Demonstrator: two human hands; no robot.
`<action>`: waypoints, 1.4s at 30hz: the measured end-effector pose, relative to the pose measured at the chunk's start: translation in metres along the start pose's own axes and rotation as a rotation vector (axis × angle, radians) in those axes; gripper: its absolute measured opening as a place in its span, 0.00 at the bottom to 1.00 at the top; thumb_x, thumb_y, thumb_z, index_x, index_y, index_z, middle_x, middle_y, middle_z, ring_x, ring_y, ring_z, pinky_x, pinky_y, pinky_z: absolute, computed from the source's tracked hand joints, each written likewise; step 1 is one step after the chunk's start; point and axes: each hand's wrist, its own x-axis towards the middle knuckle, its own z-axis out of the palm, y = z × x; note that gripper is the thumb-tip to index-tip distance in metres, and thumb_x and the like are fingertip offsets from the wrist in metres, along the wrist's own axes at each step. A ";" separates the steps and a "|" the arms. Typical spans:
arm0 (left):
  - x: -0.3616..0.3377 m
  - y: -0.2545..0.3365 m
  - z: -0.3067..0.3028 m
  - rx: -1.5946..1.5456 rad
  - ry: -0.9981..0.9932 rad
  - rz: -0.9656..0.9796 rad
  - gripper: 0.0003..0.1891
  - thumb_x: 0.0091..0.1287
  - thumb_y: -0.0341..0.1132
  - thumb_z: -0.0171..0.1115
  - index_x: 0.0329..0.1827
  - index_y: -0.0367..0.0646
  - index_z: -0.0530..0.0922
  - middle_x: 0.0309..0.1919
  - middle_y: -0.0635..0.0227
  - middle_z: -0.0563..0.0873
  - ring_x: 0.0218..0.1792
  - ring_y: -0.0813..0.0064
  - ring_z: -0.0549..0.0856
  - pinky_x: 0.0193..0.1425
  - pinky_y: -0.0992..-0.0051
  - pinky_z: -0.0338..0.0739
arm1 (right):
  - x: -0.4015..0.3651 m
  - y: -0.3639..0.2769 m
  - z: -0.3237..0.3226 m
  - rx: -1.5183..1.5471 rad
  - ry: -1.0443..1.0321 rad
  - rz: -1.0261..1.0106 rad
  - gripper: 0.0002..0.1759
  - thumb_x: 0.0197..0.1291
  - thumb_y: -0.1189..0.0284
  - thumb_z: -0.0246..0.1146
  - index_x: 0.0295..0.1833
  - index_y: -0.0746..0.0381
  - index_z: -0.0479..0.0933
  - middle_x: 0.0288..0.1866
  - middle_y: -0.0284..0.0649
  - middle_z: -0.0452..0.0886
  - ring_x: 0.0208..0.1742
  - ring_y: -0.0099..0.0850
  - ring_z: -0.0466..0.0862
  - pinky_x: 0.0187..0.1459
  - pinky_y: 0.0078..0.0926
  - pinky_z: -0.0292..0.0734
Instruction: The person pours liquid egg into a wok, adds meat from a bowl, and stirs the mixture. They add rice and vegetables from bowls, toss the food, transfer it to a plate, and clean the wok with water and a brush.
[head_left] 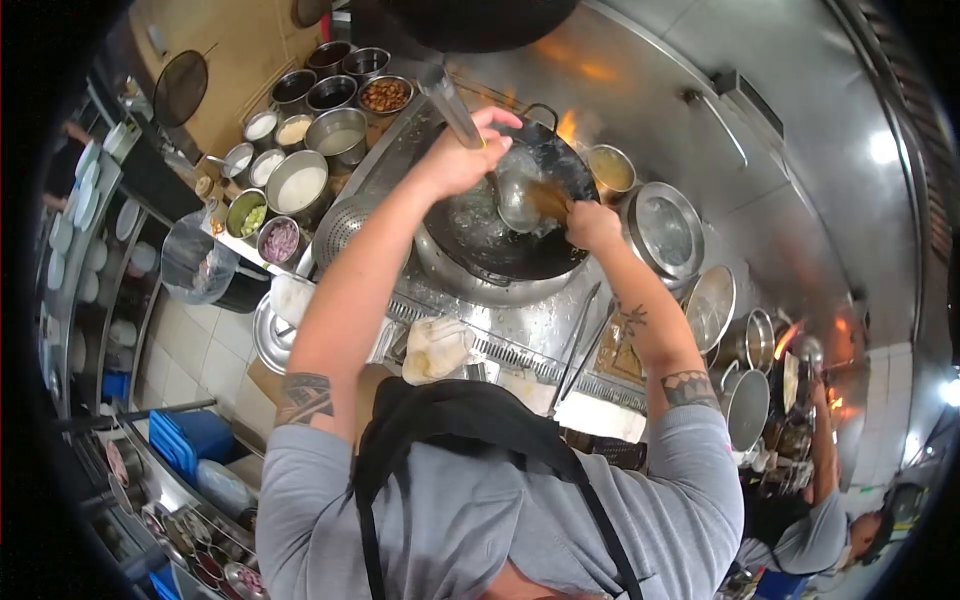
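A black wok point(510, 250) sits on the burner, with water swirling in it and flame behind its rim. Over its left side, my left hand point(463, 160) is closed around the metal handle of a ladle point(515, 196), whose bowl is down inside the wok. My right hand point(593, 226), closed at the wok's right side, grips a brown wok brush point(546, 201). The brush head lies against the ladle bowl; its bristles are blurred. A folded cloth point(437, 350) rests on the stove edge below the wok.
At upper left stand several metal pots of sauces and chopped ingredients, including red onion point(280, 241). A perforated strainer point(345, 235) lies beside the wok. To the right are a pot of yellowish liquid point(611, 170) and a lidded pan point(664, 232). Another person point(815, 530) works at far right near flames.
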 end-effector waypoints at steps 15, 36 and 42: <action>-0.127 -0.039 0.021 -1.089 -0.126 -0.602 0.34 0.68 0.30 0.58 0.76 0.45 0.55 0.60 0.40 0.73 0.49 0.51 0.84 0.53 0.62 0.85 | -0.019 -0.028 0.035 0.573 -0.036 0.286 0.19 0.56 0.70 0.61 0.52 0.64 0.82 0.54 0.51 0.83 0.57 0.43 0.83 0.58 0.37 0.78; -0.178 -0.045 -0.055 1.364 -0.299 -0.358 0.36 0.61 0.27 0.55 0.75 0.61 0.61 0.48 0.48 0.81 0.41 0.47 0.84 0.48 0.53 0.79 | -0.075 -0.011 0.013 0.296 0.252 -0.157 0.19 0.55 0.61 0.63 0.50 0.56 0.81 0.44 0.49 0.86 0.50 0.45 0.85 0.52 0.41 0.81; -0.176 -0.039 -0.045 1.341 -0.262 -0.349 0.31 0.60 0.28 0.57 0.70 0.56 0.68 0.39 0.49 0.84 0.39 0.47 0.85 0.45 0.55 0.80 | -0.060 -0.027 -0.013 0.307 0.175 -0.074 0.20 0.58 0.68 0.57 0.56 0.56 0.80 0.48 0.48 0.85 0.51 0.43 0.85 0.51 0.38 0.81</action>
